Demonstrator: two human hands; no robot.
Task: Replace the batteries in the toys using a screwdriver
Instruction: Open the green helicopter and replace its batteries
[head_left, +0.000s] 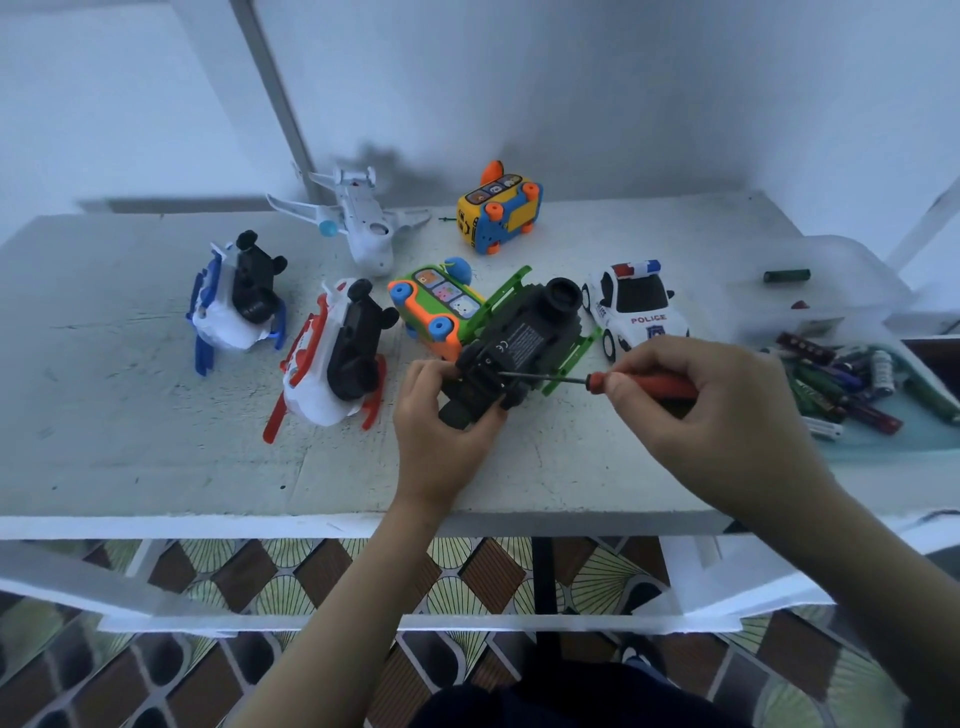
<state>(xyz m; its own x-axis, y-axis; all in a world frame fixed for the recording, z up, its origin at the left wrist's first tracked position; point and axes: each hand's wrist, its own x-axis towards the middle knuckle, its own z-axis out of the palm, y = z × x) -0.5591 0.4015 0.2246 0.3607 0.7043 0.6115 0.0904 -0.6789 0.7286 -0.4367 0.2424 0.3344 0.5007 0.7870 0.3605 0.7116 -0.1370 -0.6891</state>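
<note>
Left hand (441, 415) grips green toy (519, 343); right hand (691, 384) pinches screwdriver (597, 380), tip on toy underside.

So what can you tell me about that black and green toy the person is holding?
The toy looks like hard plastic: a blocky black body with green rails along both sides and a round black part at its far end. It lies belly up, slantwise on the white table, showing a dark printed label. The left hand grips its near end; the screwdriver, held by the right hand, touches the underside beside the label.
</note>
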